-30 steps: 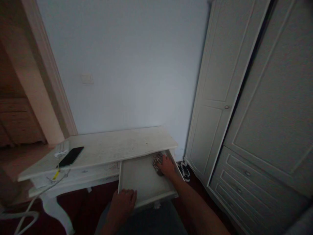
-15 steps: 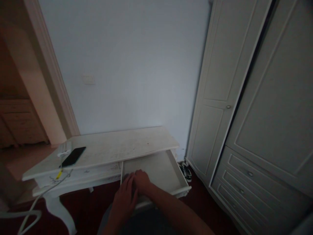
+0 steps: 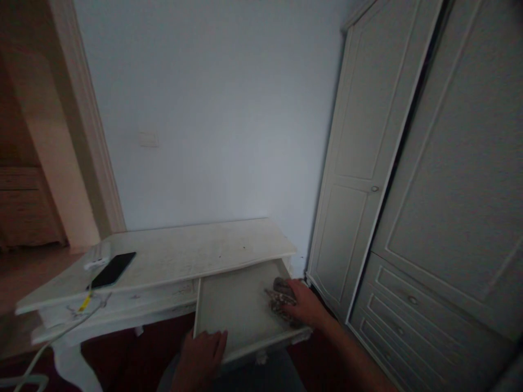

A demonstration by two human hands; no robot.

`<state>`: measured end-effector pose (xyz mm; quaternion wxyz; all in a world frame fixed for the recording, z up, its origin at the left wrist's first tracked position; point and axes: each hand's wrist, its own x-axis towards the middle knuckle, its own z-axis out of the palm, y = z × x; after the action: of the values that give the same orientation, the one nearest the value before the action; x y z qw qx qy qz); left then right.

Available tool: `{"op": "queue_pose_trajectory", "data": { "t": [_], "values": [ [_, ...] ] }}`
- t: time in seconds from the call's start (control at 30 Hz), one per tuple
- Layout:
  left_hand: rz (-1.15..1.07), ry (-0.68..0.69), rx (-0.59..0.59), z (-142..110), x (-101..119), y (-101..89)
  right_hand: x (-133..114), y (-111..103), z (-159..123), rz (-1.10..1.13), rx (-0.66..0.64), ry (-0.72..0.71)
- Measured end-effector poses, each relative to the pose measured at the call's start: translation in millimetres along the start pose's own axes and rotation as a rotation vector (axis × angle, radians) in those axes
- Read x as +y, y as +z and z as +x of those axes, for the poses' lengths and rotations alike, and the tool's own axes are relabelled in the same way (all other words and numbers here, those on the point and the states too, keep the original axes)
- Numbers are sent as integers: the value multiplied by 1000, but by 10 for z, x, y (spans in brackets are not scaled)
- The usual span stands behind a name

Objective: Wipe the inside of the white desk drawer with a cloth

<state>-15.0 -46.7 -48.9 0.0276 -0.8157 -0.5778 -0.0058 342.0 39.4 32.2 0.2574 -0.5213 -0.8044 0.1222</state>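
A white desk drawer point(image 3: 232, 310) is pulled out in front of me. My left hand point(image 3: 203, 351) lies over its front left corner, fingers curled on the edge. Above the drawer's right side, my right hand point(image 3: 304, 305) is closed round a crumpled cloth point(image 3: 281, 298), dark with light patterning. Blur hides the cloth's details, and I cannot tell whether it touches the drawer's bottom.
On the white desk point(image 3: 196, 247), a black phone point(image 3: 113, 270) lies by a white power strip point(image 3: 97, 257). A pale cable point(image 3: 61, 333) hangs off the left end. To the right stands a wardrobe point(image 3: 355, 163); behind is a wall point(image 3: 212, 120).
My hands were together at the drawer's front left. The right has moved to its right side and now shows the cloth; the left has come down onto the front left corner.
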Motion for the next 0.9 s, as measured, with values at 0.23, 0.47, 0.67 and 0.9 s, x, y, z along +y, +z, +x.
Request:
{"op": "queue_pose_trajectory", "data": {
  "t": [0.23,0.47,0.67,0.9],
  "values": [
    [-117,88,42,-44,180,-72,397,-498,-722,141,588,298],
    [-74,-36,-205,46,125,-207,252,21,-710,226,773,249],
    [-51,-44,-157,185,20,-475,22,82,-801,205,859,205],
    [-129,-33,-150,368,1,-579,63,280,-805,215,945,395]
  ]
}}
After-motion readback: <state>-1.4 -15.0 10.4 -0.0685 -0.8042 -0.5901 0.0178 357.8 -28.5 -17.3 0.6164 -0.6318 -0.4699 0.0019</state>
